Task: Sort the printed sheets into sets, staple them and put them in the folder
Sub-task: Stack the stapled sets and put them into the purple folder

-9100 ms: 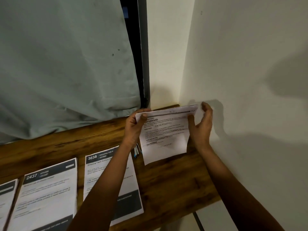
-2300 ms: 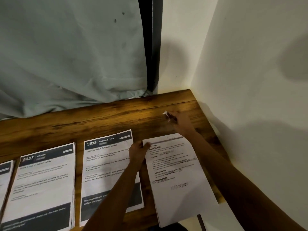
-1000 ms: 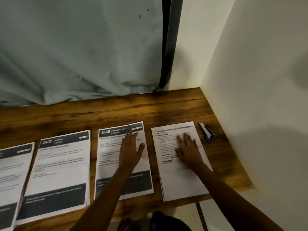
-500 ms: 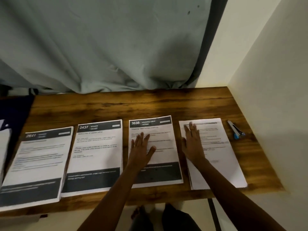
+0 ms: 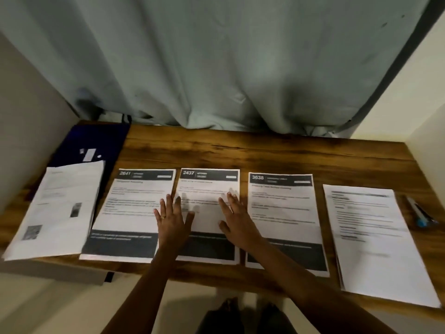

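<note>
Step in hand: sorting looks finished, with five piles lying in a row. By my reading, the person is choosing the next set to square up and staple.
Left hand (image 5: 172, 220): the fingers are straight and spread and grip nothing. They lie across the gap between the 2641 pile (image 5: 134, 203) and the 2437 pile (image 5: 207, 189).
Right hand (image 5: 237, 220): the fingers are straight and spread and hold nothing, over the right edge of the 2437 pile. I cannot tell whether the palm presses the paper.
Task's things: the 3638 pile (image 5: 284, 213) lies just right of the right fingers, and the plain-text pile (image 5: 370, 237) is farther right. The stapler (image 5: 420, 213) is beyond that, well apart from both hands. The blue folder (image 5: 91, 143) is far left of the left fingers.
Next move: probably lifting one pile by its edges and aligning it, then a long reach right for the stapler.
In the way: a white pile (image 5: 65, 201) lies on the folder and would need shifting first.
Around: a grey curtain (image 5: 216, 68) hangs beyond the fingertips, and the wooden table (image 5: 240, 150) is under everything.
</note>
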